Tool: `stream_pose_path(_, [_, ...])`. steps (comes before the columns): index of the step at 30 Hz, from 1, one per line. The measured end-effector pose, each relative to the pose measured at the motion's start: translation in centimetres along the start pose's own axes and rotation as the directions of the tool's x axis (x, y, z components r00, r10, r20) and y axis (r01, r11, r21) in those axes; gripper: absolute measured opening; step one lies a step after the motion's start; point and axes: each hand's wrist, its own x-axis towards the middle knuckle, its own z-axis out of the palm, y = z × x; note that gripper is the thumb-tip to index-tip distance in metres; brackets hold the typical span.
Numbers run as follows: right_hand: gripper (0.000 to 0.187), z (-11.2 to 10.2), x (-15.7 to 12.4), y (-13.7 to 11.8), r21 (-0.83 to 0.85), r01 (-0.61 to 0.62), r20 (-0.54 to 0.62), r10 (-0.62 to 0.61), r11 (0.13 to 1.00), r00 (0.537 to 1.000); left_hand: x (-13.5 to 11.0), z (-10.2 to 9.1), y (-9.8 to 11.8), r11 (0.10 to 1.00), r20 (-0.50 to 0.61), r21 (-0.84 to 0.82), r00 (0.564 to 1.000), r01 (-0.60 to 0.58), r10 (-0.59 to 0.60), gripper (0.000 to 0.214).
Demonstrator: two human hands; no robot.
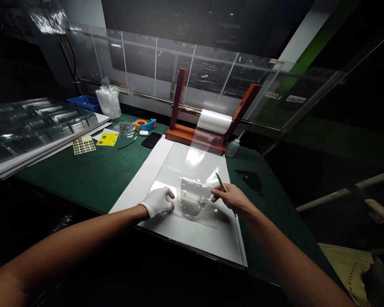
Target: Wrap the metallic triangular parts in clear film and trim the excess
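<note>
A small clear pouch (193,200) is lying at the near middle of the green tabletop (92,175), on a strip of clear film (195,164) that is running down from a roll (215,120) on a red wooden stand (179,102) at the far side. The pouch is looking crumpled and glossy, catching the light, with something pale showing faintly inside near its left edge; what that is cannot be told. Film and pouch are both resting on a white board (141,183) that is reaching to the near edge of the tabletop. The left hand (158,201), wearing a white glove, is pressing down on the film just left of the pouch, fingers loosely bent and gripping nothing, fingertips touching the pouch's left edge. The bare right hand (232,198) is hovering at the pouch's right edge, pinching a thin pen-like tool (220,182) whose tip is pointing up and to the far left. Both forearms are stretching in from the near corners. To the far left a dark phone (151,140), a tape dispenser (145,124) and yellow labels (107,139) are sitting, and a small squeeze bottle (233,148) is standing right of the stand.
</note>
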Motion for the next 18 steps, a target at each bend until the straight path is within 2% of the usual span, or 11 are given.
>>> stream_pose_path(4, [0.016,1.4,2.1,1.5,-0.014,-0.08,-0.022,0.079,0.997,0.997,0.9,-0.2,0.3,0.995,-0.004,0.02,0.995,0.099,-0.099,0.035])
stream_pose_path(9, [0.019,2.6,3.0,2.9,-0.121,-0.09,-0.128,0.074,0.989,0.989,1.7,-0.4,0.8,0.984,0.067,-0.009,0.982,0.176,-0.175,0.034])
stream_pose_path(14, [0.035,2.1,3.1,3.3,-0.259,-0.122,-0.296,0.042,0.958,0.954,1.4,-0.8,1.2,0.975,0.119,-0.083,0.973,0.206,-0.195,0.029])
stream_pose_path(18, [0.037,1.3,2.7,4.2,-0.165,-0.135,-0.304,0.08,0.977,0.949,0.5,-1.2,0.9,0.977,0.114,-0.121,0.98,0.175,-0.162,0.021])
